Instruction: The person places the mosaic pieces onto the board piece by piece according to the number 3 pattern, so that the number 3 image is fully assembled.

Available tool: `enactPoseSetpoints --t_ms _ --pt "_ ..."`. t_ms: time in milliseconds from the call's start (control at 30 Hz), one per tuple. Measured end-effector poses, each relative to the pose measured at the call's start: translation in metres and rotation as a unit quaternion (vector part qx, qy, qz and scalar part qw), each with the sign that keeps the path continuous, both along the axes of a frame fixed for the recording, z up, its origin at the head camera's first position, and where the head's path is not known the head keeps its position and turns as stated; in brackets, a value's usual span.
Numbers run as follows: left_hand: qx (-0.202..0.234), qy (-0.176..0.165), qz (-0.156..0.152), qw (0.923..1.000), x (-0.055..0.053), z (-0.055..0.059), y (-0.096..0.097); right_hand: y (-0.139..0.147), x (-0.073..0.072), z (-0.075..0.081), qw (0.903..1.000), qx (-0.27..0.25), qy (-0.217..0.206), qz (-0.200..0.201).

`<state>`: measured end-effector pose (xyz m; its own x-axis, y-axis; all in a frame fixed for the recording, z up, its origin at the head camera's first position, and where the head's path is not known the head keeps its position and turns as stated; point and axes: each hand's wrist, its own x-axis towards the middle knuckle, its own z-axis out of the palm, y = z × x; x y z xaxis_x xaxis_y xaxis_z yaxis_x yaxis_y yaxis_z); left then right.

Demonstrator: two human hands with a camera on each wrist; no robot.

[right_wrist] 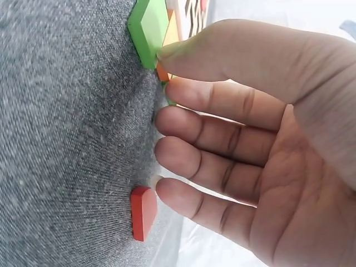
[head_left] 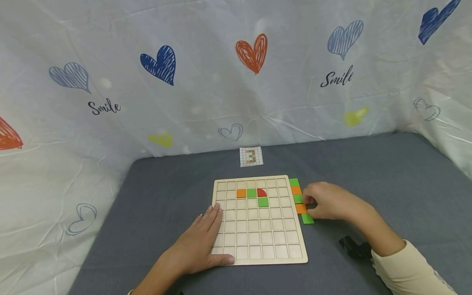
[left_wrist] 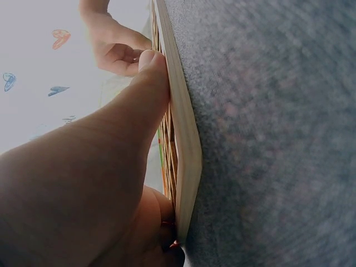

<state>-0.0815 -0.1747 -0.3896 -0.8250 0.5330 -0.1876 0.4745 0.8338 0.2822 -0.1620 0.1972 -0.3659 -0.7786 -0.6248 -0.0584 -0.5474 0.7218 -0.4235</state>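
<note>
A wooden grid board (head_left: 259, 261) lies on the grey table. Its upper cells hold an orange square tile (head_left: 241, 193), two green tiles (head_left: 251, 193) and a red quarter-round tile (head_left: 261, 192). My left hand (head_left: 197, 241) rests with straight fingers on the board's left edge, thumb over the lower left corner. Along the right edge runs a column of green and orange tiles. There my right hand (head_left: 330, 201) has thumb and index finger at an orange tile (head_left: 300, 208), pinching its outer end. A green tile (right_wrist: 149, 33) lies beside the thumb.
A small printed pattern card (head_left: 251, 156) lies behind the board. A red tile (right_wrist: 144, 213) lies on the cloth near my right little finger, hidden in the head view. A black object (head_left: 355, 247) shows by the right wrist. A white curtain (head_left: 206, 94) with hearts hangs behind.
</note>
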Motion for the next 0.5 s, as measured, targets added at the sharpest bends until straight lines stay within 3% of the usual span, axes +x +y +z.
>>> enactPoseSetpoints --t_ms 500 --pt "-0.004 -0.004 0.005 1.0 -0.0006 -0.0016 -0.0005 -0.0016 0.0003 0.0009 0.9999 0.005 -0.009 -0.01"
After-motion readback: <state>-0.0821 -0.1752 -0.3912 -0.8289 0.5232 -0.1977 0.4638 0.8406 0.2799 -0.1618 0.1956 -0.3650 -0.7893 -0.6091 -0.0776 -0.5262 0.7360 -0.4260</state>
